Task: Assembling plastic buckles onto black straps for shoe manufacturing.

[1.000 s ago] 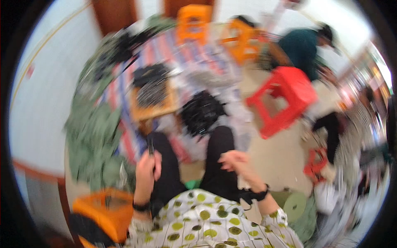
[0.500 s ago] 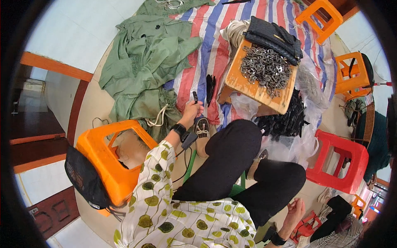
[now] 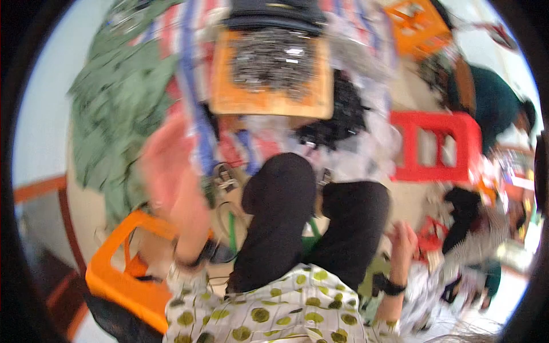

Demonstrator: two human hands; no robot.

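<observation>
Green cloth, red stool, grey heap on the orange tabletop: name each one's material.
Green cloth: probably fabric, matte, lying rumpled. Red stool: likely moulded plastic, smooth-looking, with rounded openings. Grey heap: perhaps metal, shiny, given its bright glints, though blurred.

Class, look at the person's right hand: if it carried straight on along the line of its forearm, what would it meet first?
Probably the red stool, just ahead of the right hand; depth is unclear, so it might pass above.
</observation>
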